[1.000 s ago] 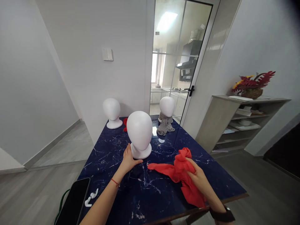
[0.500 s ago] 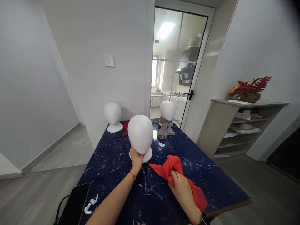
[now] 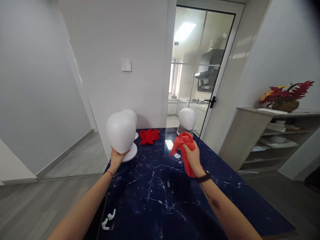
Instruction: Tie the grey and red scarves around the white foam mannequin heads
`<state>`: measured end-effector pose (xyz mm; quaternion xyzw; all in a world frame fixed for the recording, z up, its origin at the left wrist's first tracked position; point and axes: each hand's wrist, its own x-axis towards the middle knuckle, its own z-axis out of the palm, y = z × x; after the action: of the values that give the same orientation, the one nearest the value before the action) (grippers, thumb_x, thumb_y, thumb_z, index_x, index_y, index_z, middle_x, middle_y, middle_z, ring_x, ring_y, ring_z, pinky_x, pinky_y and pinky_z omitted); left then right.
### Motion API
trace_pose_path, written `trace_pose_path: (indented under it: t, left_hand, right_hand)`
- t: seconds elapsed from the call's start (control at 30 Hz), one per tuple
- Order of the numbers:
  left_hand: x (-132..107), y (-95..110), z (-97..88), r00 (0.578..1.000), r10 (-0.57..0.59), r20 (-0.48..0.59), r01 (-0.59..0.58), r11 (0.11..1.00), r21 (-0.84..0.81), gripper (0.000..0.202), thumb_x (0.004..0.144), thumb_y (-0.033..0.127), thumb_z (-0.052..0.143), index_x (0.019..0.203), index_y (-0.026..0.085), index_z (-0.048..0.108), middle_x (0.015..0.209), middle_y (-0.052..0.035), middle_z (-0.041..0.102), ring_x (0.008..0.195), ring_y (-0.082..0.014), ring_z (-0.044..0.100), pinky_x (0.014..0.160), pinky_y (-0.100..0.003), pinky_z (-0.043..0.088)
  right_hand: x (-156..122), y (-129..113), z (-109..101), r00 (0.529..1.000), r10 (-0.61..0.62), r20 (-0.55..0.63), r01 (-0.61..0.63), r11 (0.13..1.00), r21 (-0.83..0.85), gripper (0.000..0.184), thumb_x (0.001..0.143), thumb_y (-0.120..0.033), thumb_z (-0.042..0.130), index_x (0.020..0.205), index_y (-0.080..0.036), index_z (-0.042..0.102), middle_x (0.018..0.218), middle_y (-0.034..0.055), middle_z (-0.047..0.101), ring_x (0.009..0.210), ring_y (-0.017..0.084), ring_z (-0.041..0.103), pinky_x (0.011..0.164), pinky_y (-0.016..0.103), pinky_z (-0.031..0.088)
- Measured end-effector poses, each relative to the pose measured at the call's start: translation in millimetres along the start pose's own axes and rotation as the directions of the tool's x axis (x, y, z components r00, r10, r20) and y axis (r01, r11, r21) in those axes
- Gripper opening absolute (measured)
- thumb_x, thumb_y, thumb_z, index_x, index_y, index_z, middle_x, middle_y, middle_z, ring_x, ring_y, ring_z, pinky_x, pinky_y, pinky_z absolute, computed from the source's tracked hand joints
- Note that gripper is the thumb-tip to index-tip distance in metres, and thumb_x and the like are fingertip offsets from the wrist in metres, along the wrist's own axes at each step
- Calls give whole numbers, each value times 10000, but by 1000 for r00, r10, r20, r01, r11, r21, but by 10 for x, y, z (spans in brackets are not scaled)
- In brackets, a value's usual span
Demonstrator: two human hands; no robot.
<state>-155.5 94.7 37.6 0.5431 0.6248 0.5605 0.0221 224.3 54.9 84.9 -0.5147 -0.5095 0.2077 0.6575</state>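
Note:
My left hand [image 3: 116,160] is closed around the neck of a white mannequin head [image 3: 121,130] at the left side of the table. The head leans a little to the left of its round base. Above the table on the right, my right hand [image 3: 193,156] grips a bunched, knotted red scarf [image 3: 185,138], whose ends hang down. Behind the held head, a second white mannequin head [image 3: 132,115] is partly hidden. At the far right stands a third mannequin head [image 3: 187,118], with a grey scarf [image 3: 183,129] round its neck, mostly blocked by the red one.
Another red cloth [image 3: 149,137] lies on the dark blue marbled table [image 3: 155,200] near its far edge. White earbuds [image 3: 108,220] and a dark phone [image 3: 96,220] are at the near left. A glass door [image 3: 190,76] and a grey shelf [image 3: 252,133] stand beyond the table.
My left hand has carried the mannequin head left and back, uncovering the red cloth behind. My right hand has lifted the red scarf off the table and moved it away from me.

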Motion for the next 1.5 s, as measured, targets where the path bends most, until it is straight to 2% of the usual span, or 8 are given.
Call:
trace_pose_path:
  t: [0.13,0.27,0.4,0.53,0.83,1.03,1.27,1.5]
  left_hand:
    - [99,-315,67,999,-53,5,53,998,44,926,523,428,805,1294,139,382,1300,-179,518,1178,-331,523,969,-441,451]
    - [172,-487,139,996,-88,25,87,996,23,924,547,427,795,1308,142,356,1293,-185,531,1180,-324,528,964,-446,462]
    - [226,-600,185,995,-78,57,76,996,37,883,573,427,783,1305,159,369,1305,-174,533,1192,-323,521,972,-450,458]
    - [247,-665,229,991,-124,40,122,991,54,897,567,424,786,1305,134,366,1310,-197,521,1195,-339,514,974,-461,446]
    - [262,-756,309,986,-159,54,160,987,-10,852,572,419,780,1285,163,391,1311,-173,509,1207,-327,498,989,-451,420]
    - [236,-803,319,978,-184,98,187,982,-23,874,580,431,773,1304,168,360,1323,-175,496,1234,-331,471,1015,-472,381]
    - [165,-750,180,978,-164,128,163,986,19,1002,571,441,771,1372,148,245,1382,-193,428,1257,-342,440,1036,-479,365]
    - [161,-721,161,980,-173,98,165,983,81,1001,526,465,784,1338,154,289,1347,-183,462,1233,-342,464,1007,-476,395]
  right_hand:
    - [136,229,946,993,-102,54,100,994,32,524,781,-362,571,1253,-173,443,1138,104,606,942,197,590,852,350,463]
    - [36,586,1345,856,-161,492,357,871,-336,391,820,-285,561,1205,-219,525,1202,90,586,1132,213,518,1018,438,350]
    - [-245,878,1245,818,-74,570,441,716,-540,343,746,-155,635,1072,-261,642,1356,97,476,1322,371,292,1043,655,92]
    - [-471,993,1143,865,94,493,372,538,-756,630,748,-333,679,1333,-286,451,1501,150,223,1321,473,213,924,664,306]
    - [-73,926,1033,743,-115,659,522,715,-464,294,795,-61,492,1027,-212,590,1076,63,570,968,181,557,837,282,448]
    - [68,685,1362,719,-223,658,587,702,-404,345,815,-78,464,1117,-220,551,1190,71,512,1071,200,483,920,333,410]
    - [-184,885,1653,557,-84,826,640,677,-363,457,774,-342,646,1207,-248,536,1263,83,512,1167,274,436,945,503,386]
    - [-591,488,1080,659,-295,691,656,676,-336,700,748,-421,671,1369,-260,392,1501,103,248,1393,344,133,1078,635,134]
